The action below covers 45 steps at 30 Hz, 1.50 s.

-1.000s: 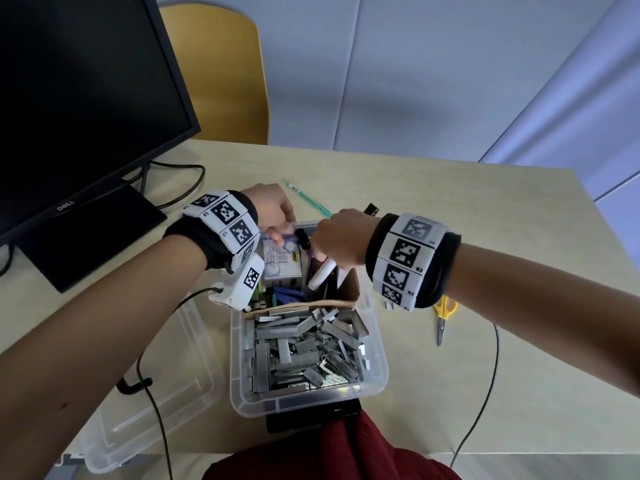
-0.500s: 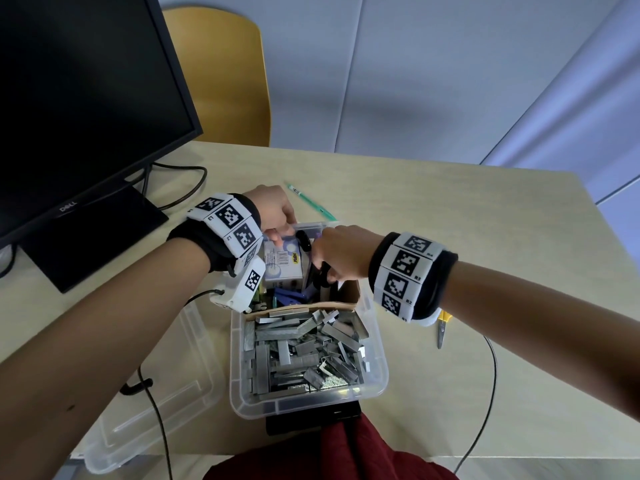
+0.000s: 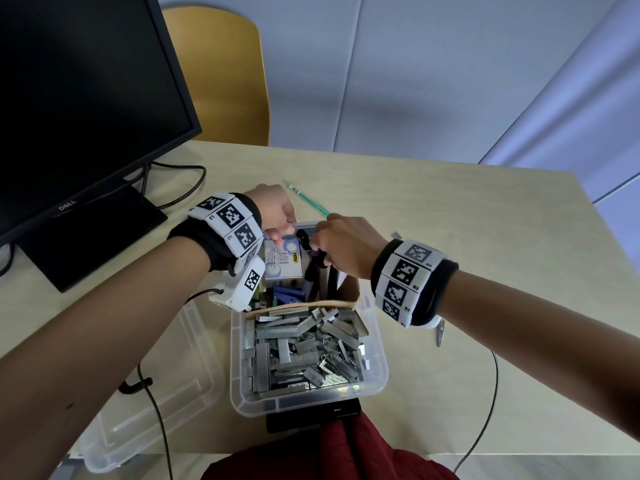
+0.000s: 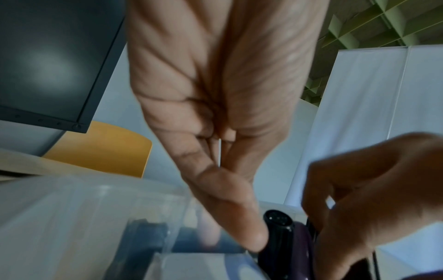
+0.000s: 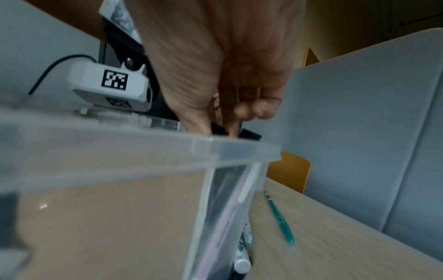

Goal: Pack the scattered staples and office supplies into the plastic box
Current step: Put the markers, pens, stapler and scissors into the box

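Right hand (image 3: 341, 244) grip pinches black marker (image 3: 304, 237) in clear staple-filled plastic box (image 3: 375, 355); left hand (image 3: 275, 211) relaxed.

The right hand (image 5: 215, 62) reaches down from the top of the view, its fingertips (image 5: 231, 130) curled around a dark, blurred object (image 5: 249, 134) at the rim of the clear rectangular plastic box (image 5: 148, 151). Through the box's translucent corner wall, upright pens show, one with a white cap (image 5: 242, 266) near the bottom. Behind the box sits a white wrist-camera housing (image 5: 110, 89) printed with a black square marker, a black cable running from it. On the pale wooden tabletop (image 5: 335, 236) beside the box lies a slim teal pen (image 5: 279, 217), apart from the box. An orange chair back (image 5: 287, 172) stands beyond the table edge.
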Each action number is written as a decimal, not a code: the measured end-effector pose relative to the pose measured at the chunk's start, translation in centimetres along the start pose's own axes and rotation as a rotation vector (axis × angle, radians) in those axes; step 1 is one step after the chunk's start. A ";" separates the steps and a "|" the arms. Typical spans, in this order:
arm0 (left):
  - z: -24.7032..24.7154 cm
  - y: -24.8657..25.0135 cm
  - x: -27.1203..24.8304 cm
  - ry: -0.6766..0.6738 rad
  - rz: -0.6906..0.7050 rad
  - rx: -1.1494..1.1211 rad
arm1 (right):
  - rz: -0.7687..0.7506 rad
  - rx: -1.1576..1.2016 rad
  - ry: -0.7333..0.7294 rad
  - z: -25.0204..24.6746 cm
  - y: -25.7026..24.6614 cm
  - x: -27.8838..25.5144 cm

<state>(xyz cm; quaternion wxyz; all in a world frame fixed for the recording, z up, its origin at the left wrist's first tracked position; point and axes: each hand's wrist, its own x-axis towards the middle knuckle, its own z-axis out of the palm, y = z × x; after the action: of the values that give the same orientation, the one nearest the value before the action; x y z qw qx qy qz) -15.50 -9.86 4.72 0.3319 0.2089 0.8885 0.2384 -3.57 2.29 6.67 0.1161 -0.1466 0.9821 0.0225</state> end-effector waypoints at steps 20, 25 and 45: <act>-3.9 1.6 1.6 -0.149 -0.025 0.116 | 0.222 0.564 0.235 -0.8 5.7 2.2; -6.3 2.1 4.2 0.050 -0.039 0.262 | 0.354 0.605 0.178 -0.3 8.9 5.4; -2.0 -3.7 12.0 -0.181 0.089 0.878 | 0.462 0.469 -0.168 8.3 10.8 13.5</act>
<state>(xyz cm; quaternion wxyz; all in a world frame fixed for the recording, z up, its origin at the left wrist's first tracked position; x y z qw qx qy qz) -25.98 -7.04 -1.97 0.2775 0.3878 0.8631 -0.1665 -17.43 9.42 -4.48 0.2190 0.1130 0.9548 -0.1663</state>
